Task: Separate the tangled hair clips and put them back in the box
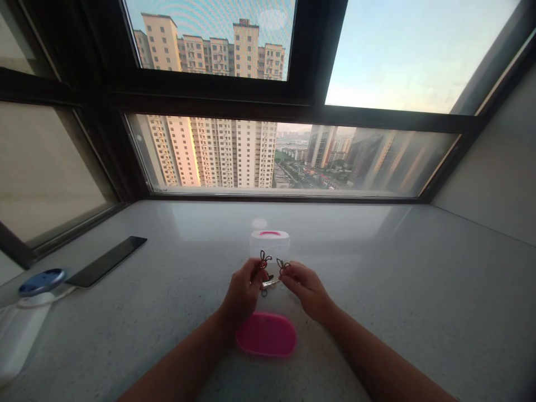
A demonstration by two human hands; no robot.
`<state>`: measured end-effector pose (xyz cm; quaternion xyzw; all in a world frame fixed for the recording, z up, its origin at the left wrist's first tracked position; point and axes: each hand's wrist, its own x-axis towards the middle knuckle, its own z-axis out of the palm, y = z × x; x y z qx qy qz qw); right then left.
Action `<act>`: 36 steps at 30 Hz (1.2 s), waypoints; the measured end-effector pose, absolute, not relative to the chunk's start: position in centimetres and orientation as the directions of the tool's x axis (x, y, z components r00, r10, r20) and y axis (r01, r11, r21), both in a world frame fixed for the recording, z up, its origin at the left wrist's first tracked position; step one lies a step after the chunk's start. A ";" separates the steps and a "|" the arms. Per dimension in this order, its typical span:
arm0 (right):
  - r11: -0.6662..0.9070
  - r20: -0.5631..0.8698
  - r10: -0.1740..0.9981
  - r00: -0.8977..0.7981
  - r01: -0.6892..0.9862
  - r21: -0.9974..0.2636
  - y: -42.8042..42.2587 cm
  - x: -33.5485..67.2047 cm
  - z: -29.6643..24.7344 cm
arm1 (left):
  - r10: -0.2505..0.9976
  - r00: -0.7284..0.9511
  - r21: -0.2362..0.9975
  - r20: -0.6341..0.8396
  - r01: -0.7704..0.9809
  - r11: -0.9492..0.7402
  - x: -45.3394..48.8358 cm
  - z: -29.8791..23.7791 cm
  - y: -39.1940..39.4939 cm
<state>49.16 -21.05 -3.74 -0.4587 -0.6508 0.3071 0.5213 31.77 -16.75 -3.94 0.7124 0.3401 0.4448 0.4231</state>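
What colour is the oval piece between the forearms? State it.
The oval piece is bright pink, best seen in the head view.

Your bare left forearm (180, 354) slants up from the lower edge toward the middle, and your right forearm (379, 354) mirrors it from the other side. Your left hand (244, 283) and right hand (305, 283) sit level with each other — close together, a small gap between their fingertips (285, 269). Both are drawn into a pinch, thumb near forefinger, tips turned inward — the right hand's back faces outward.
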 end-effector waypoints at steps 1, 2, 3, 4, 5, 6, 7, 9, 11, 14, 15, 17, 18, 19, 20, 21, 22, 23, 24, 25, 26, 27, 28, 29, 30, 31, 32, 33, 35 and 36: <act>0.397 0.403 0.914 -0.041 0.285 -0.872 -21.1 49.2 -3.6 | 0.859 0.378 0.905 0.347 0.106 -0.412 31.8 -4.0 -16.7; 0.401 0.405 0.913 -0.047 0.292 -0.868 -21.1 49.2 -3.5 | 0.857 0.381 0.904 0.348 0.104 -0.414 31.8 -4.0 -16.7; 0.401 0.404 0.913 -0.055 0.296 -0.867 -21.1 49.2 -3.4 | 0.855 0.384 0.904 0.349 0.101 -0.415 31.8 -4.1 -16.7; 0.398 0.399 0.915 -0.061 0.297 -0.868 -21.2 49.2 -3.4 | 0.853 0.386 0.904 0.351 0.099 -0.417 31.8 -4.1 -16.7; 0.394 0.393 0.917 -0.066 0.296 -0.870 -21.2 49.2 -3.3 | 0.851 0.390 0.903 0.352 0.100 -0.419 31.8 -4.1 -16.7; 0.388 0.385 0.920 -0.071 0.294 -0.873 -21.2 49.2 -3.3 | 0.849 0.392 0.901 0.354 0.101 -0.422 31.8 -4.1 -16.7; 0.383 0.378 0.923 -0.075 0.292 -0.877 -21.3 49.2 -3.3 | 0.848 0.395 0.899 0.355 0.104 -0.425 31.8 -4.1 -16.7; 0.371 0.363 0.928 -0.083 0.283 -0.885 -21.3 49.2 -3.3 | 0.843 0.404 0.897 0.354 0.108 -0.428 31.8 -4.0 -16.7; 0.352 0.339 0.936 -0.096 0.264 -0.898 -21.4 49.1 -3.4 | 0.842 0.408 0.898 0.353 0.105 -0.427 31.8 -4.1 -16.7; 0.325 0.303 0.945 -0.125 0.239 -0.915 -21.5 48.9 -3.4 | 0.843 0.402 0.900 0.356 0.094 -0.425 31.8 -4.2 -16.6; 0.323 0.298 0.945 -0.133 0.235 -0.917 -21.5 48.9 -3.4 | 0.843 0.402 0.900 0.358 0.091 -0.426 31.8 -4.2 -16.6; 0.330 0.306 0.942 -0.135 0.227 -0.916 -21.5 48.8 -3.3 | 0.841 0.404 0.899 0.359 0.091 -0.427 31.8 -4.2 -16.6; 0.336 0.313 0.941 -0.133 0.221 -0.916 -21.5 48.9 -3.2 | 0.841 0.406 0.900 0.357 0.093 -0.427 31.8 -4.1 -16.6; 0.341 0.320 0.939 -0.128 0.214 -0.916 -21.5 48.9 -3.1 | 0.842 0.408 0.900 0.354 0.095 -0.424 31.8 -4.1 -16.6; 0.346 0.326 0.937 -0.122 0.206 -0.916 -21.5 48.9 -3.1 | 0.842 0.410 0.901 0.350 0.098 -0.422 31.8 -4.1 -16.6; 0.350 0.332 0.936 -0.118 0.199 -0.915 -21.5 49.0 -3.0 | 0.843 0.411 0.902 0.346 0.101 -0.420 31.8 -4.0 -16.6; 0.355 0.338 0.934 -0.116 0.195 -0.914 -21.5 49.0 -2.9 | 0.844 0.412 0.902 0.344 0.104 -0.418 31.8 -4.0 -16.7; 0.360 0.344 0.932 -0.115 0.194 -0.913 -21.5 49.0 -2.9 | 0.844 0.413 0.902 0.343 0.106 -0.418 31.8 -4.0 -16.7; 0.365 0.349 0.930 -0.114 0.195 -0.910 -21.5 49.0 -2.9 | 0.843 0.414 0.901 0.343 0.108 -0.419 31.8 -4.0 -16.7; 0.370 0.354 0.928 -0.115 0.197 -0.908 -21.5 49.0 -2.8 | 0.843 0.414 0.900 0.344 0.110 -0.421 31.8 -4.1 -16.7; 0.375 0.358 0.926 -0.117 0.199 -0.905 -21.5 49.0 -2.8 | 0.843 0.413 0.899 0.345 0.112 -0.424 31.8 -4.1 -16.6; 0.381 0.364 0.924 -0.117 0.200 -0.903 -21.5 49.0 -2.8 | 0.842 0.413 0.898 0.346 0.115 -0.425 31.8 -4.2 -16.6; 0.387 0.370 0.922 -0.117 0.199 -0.900 -21.5 49.0 -2.7 | 0.842 0.413 0.897 0.347 0.116 -0.427 31.8 -4.2 -16.6; 0.392 0.375 0.919 -0.118 0.198 -0.898 -21.5 49.0 -2.7 | 0.842 0.414 0.897 0.347 0.116 -0.427 31.7 -4.3 -16.6; 0.397 0.380 0.917 -0.117 0.196 -0.897 -21.6 49.0 -2.6 | 0.842 0.413 0.897 0.348 0.116 -0.427 31.7 -4.3 -16.6; 0.400 0.384 0.916 -0.113 0.195 -0.896 -21.6 49.0 -2.6 | 0.842 0.413 0.897 0.348 0.114 -0.426 31.7 -4.4 -16.5; 0.402 0.388 0.915 -0.107 0.195 -0.895 -21.6 49.0 -2.5 | 0.842 0.413 0.898 0.348 0.112 -0.426 31.7 -4.4 -16.5; 0.404 0.392 0.915 -0.101 0.196 -0.894 -21.7 49.0 -2.5 | 0.841 0.414 0.898 0.348 0.110 -0.426 31.7 -4.4 -16.5; 0.411 0.400 0.912 -0.092 0.201 -0.889 -21.7 49.1 -2.4 | 0.840 0.416 0.897 0.349 0.110 -0.427 31.8 -4.3 -16.5; 0.416 0.406 0.909 -0.092 0.203 -0.886 -21.7 49.1 -2.4 | 0.839 0.418 0.897 0.349 0.111 -0.428 31.8 -4.3 -16.5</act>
